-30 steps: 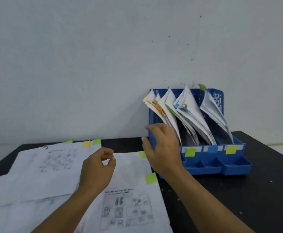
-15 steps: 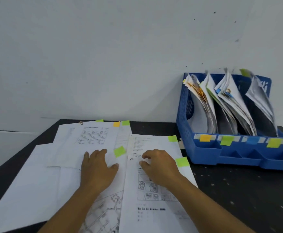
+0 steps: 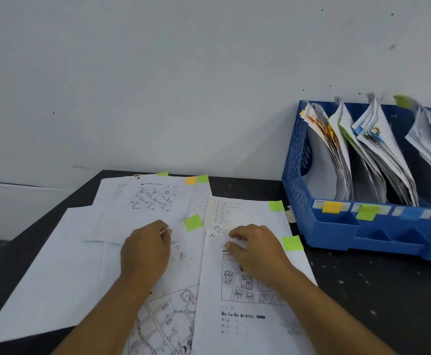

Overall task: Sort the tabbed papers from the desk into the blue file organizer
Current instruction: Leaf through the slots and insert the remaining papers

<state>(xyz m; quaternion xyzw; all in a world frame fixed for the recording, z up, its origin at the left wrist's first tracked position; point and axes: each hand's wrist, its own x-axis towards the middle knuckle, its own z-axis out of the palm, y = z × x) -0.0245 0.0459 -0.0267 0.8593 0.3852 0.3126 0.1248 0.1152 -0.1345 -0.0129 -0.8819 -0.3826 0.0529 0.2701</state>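
Observation:
Several white printed papers with green and orange sticky tabs lie overlapped on the black desk (image 3: pixel 363 290). My left hand (image 3: pixel 145 249) sits on the middle sheets (image 3: pixel 142 201), fingers curled, and seems to pinch a sheet's edge near a green tab (image 3: pixel 193 222). With bent fingertips, my right hand (image 3: pixel 258 249) presses on the top edge of the right sheet (image 3: pixel 247 316), which carries a green tab (image 3: pixel 291 243). The blue file organizer (image 3: pixel 337 231) stands at the right against the wall. Its slots hold leaning papers, and its front rail carries orange, green, blue and yellow labels.
A white wall runs close behind the desk. The desk's left edge slants down past the paper pile. Bare speckled desk lies in front of the organizer at the lower right. A large blank sheet (image 3: pixel 55 278) reaches toward the left edge.
My right hand came away from the organizer and both hands dropped onto the papers. Since half a second ago my left fingers have curled in. The view swung left.

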